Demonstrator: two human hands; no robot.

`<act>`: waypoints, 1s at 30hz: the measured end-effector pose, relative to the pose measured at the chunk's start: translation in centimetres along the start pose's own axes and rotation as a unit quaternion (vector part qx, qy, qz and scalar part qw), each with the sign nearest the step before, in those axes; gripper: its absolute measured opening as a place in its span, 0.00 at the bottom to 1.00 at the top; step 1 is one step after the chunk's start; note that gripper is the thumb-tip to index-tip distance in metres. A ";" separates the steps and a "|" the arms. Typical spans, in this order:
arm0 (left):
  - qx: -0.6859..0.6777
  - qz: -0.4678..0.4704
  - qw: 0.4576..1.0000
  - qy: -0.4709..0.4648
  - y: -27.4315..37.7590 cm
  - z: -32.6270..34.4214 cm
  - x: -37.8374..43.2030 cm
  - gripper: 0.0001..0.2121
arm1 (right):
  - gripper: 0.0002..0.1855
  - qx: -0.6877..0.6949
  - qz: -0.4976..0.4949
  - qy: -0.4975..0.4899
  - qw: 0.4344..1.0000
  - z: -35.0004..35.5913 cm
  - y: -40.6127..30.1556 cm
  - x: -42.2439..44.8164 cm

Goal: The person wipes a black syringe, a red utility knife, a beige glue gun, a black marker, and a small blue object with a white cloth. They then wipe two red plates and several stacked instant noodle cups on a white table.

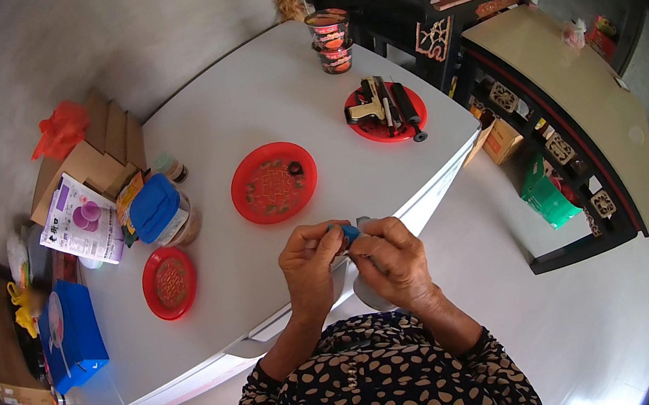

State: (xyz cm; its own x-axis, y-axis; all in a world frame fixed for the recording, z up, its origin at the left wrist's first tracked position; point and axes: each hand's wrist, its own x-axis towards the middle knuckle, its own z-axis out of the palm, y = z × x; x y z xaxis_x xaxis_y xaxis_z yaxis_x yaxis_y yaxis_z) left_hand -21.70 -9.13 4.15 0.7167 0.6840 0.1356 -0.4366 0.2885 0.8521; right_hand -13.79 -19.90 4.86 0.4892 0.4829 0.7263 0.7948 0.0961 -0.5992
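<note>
My left hand [308, 263] pinches a small blue object [349, 233] between thumb and fingers at the front edge of the white table [230, 276]. Close against it, my right hand [394, 261] has its fingers curled around a grey, bottle-like thing [372, 296], mostly hidden by the hand; its kind cannot be told. Beyond my hands lies a red plastic plate [276, 199] with a small dark ring-shaped piece [295, 168] on it. Another red plate [390, 132] at the back right holds a toy-like pistol [366, 109] and a black hand pump [406, 104].
A smaller red plate [170, 283] lies at the left, near a blue-lidded plastic tub [156, 209], a cardboard box [87, 166] and a blue box [74, 334]. Two stacked instant noodle bowls [333, 41] stand at the back. A dark wooden cabinet [570, 108] is at the right.
</note>
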 end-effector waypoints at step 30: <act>0.419 0.082 0.903 0.056 -11.4 7.1 18.3 0.08 | 0.10 0.035 0.074 -0.075 0.994 -2.2 17.0 4.1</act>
State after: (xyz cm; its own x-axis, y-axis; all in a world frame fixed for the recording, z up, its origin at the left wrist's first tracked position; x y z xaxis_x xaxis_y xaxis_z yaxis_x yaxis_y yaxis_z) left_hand 0.24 -4.71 0.49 0.5997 0.7487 0.2826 0.0659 -0.3982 0.9149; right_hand 2.52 -18.22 -1.56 0.5356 0.6200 0.5734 0.6891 0.0715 -0.7211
